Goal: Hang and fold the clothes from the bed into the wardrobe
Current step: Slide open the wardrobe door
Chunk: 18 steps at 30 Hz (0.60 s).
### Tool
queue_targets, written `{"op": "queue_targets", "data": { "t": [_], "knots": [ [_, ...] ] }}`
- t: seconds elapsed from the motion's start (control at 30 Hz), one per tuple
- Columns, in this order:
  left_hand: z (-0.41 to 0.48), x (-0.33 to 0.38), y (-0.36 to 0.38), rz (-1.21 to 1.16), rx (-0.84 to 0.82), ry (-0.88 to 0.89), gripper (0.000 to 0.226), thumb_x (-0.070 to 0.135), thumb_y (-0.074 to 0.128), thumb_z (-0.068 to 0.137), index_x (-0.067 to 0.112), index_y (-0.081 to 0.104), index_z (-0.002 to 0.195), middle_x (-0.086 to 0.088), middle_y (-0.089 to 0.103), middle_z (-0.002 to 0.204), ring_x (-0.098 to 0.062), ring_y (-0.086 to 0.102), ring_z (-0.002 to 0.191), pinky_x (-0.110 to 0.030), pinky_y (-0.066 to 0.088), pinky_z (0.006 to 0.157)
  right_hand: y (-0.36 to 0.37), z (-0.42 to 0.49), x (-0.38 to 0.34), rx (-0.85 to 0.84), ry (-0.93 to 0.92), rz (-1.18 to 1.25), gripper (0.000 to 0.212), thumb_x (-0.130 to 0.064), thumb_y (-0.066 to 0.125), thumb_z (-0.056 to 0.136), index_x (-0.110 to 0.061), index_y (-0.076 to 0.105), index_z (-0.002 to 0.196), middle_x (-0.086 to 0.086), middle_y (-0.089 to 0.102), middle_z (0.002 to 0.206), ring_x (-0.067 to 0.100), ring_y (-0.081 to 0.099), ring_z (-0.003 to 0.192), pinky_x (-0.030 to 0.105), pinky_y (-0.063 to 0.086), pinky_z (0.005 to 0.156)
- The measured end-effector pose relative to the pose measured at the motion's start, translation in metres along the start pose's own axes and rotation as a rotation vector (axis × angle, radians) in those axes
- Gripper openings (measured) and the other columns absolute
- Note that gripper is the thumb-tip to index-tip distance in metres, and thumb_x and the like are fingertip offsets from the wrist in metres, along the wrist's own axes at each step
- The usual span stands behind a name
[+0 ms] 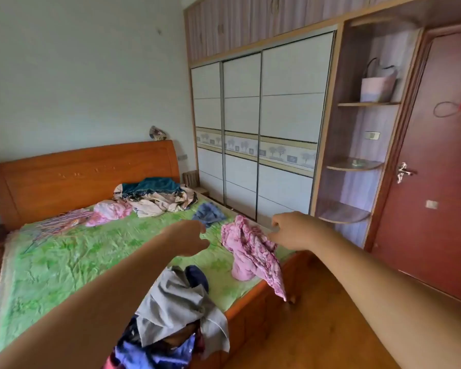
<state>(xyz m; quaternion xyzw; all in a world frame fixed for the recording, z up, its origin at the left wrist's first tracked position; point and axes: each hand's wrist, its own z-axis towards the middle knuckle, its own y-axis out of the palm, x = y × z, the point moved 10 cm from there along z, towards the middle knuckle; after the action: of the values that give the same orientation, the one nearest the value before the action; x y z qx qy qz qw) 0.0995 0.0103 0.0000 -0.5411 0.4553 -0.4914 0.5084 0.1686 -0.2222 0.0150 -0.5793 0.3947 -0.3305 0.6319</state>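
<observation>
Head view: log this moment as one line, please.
step: picking up | right hand: pinches pink floral garment at bed edge | left hand: near it, holds nothing | wardrobe: sliding doors closed

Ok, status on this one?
Left hand open, empty. Right hand pinching pink garment over bed edge. Wardrobe doors shut.

Glossy wooden bed (253, 312), crinkled cloth sheet (64, 262), smooth pale wardrobe (285, 115) panels
</observation>
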Motion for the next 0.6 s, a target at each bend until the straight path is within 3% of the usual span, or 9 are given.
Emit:
{"op": "queue_targets", "data": {
  "t": [0.13,0.3,0.43,0.6],
  "knots": [
    [0.031,0.067,0.035,-0.022,-0.051,0.073,0.049,0.044,0.052,0.099,0.023,0.052,0.143,-0.001,0.057,0.142,-0.020,0.055,0.126,-0.034,0.046,0.102,0.015,-0.014,0.071,-0.039,0.074,-0.030,0.047,-0.057,0.050,0.092,-0.027,0.057,0.127,0.002,0.061,0.124,0.025,0.059,0.104,0.038,0.052,0.087],
    [0.075,0.147,0.069,-0.020,-0.087,0.116,0.047,0.042,0.052,0.098,0.025,0.053,0.142,0.000,0.059,0.140,-0.021,0.056,0.125,-0.036,0.048,0.103,0.032,-0.018,0.154,-0.071,0.108,-0.007,0.030,-0.056,0.050,0.094,-0.029,0.057,0.105,-0.006,0.058,0.096,0.020,0.059,0.092,0.036,0.050,0.073],
    [0.109,0.199,0.093,-0.029,-0.113,0.143,0.048,0.042,0.052,0.098,0.022,0.054,0.142,-0.002,0.059,0.139,-0.023,0.056,0.125,-0.038,0.048,0.103,0.050,-0.017,0.217,-0.086,0.139,-0.009,0.043,-0.054,0.050,0.095,-0.026,0.059,0.127,-0.001,0.064,0.115,0.020,0.061,0.098,0.038,0.055,0.082],
    [0.149,0.246,0.126,-0.023,-0.151,0.164,0.047,0.042,0.054,0.097,0.025,0.055,0.140,-0.001,0.059,0.140,-0.024,0.057,0.126,-0.039,0.049,0.103,0.072,-0.006,0.280,-0.137,0.189,0.011,0.050,-0.057,0.048,0.095,-0.029,0.055,0.136,-0.001,0.062,0.129,0.021,0.060,0.108,0.040,0.054,0.088]
  ]
}}
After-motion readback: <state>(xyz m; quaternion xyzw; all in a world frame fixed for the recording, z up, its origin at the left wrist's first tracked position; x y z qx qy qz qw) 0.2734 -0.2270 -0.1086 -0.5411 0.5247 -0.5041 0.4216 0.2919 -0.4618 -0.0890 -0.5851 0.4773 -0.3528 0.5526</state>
